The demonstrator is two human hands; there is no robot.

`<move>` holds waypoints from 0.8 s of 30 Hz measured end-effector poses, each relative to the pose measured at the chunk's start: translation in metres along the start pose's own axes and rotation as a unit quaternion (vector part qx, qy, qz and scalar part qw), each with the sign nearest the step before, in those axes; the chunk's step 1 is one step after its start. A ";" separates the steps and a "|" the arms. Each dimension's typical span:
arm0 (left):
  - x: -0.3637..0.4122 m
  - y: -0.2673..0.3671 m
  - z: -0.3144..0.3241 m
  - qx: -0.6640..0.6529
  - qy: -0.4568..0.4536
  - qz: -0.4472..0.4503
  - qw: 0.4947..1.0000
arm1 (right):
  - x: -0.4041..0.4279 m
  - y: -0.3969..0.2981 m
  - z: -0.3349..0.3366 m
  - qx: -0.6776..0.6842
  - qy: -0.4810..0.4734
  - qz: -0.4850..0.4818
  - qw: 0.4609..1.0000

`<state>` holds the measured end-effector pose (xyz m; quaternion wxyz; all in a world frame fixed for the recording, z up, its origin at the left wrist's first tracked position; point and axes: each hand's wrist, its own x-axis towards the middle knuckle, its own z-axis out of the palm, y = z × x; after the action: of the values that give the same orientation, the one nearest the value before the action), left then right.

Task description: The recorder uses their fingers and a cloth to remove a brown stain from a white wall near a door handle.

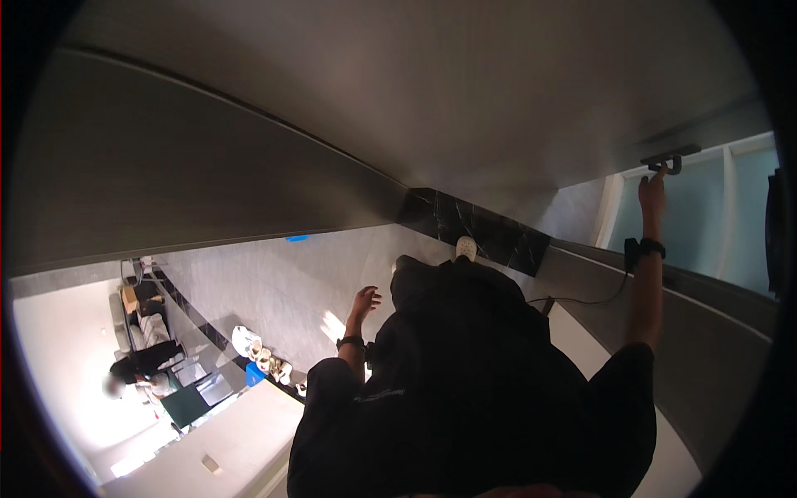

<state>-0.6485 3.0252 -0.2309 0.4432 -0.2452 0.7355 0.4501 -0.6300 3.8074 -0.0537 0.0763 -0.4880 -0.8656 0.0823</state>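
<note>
My right hand [652,192] reaches out at the right and has its fingers at the dark lever handle [672,164] of a large grey-brown door [473,93]. How far the fingers close round the handle is hard to see. My left hand [367,301] hangs over the grey floor [268,274] with its fingers apart and nothing in it. Each wrist wears a black band with a small device; a thin cable runs from the right one. The door stands ajar, with frosted glass panels [679,218] visible beyond its edge.
A black marble threshold [473,227] crosses the floor by my light clog [466,248]. Shoes [271,363], a white bag [245,340] and a blue box [254,374] line the wall at lower left. Farther off, a person [146,362] is beside a dark green table [185,406] and chairs.
</note>
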 end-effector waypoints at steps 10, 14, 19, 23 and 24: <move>0.003 0.013 -0.005 0.051 -0.014 0.005 0.999 | -0.048 -0.009 -0.024 0.025 0.015 0.015 0.999; -0.001 0.018 -0.004 0.074 -0.034 0.027 0.996 | -0.057 -0.001 -0.025 0.022 0.017 0.028 0.999; -0.008 0.017 -0.001 0.076 -0.037 0.029 0.996 | -0.075 0.006 -0.025 0.027 0.028 0.022 0.999; -0.008 0.016 -0.002 0.094 -0.049 0.032 0.994 | -0.087 0.022 -0.022 0.028 0.048 0.014 0.998; -0.008 0.014 -0.003 0.095 -0.049 0.031 0.994 | -0.093 0.020 -0.026 0.027 0.046 0.015 0.998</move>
<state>-0.6565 3.0292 -0.2173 0.4858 -0.1568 0.7596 0.4031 -0.5602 3.7396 -0.0377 0.1284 -0.5021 -0.8511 0.0844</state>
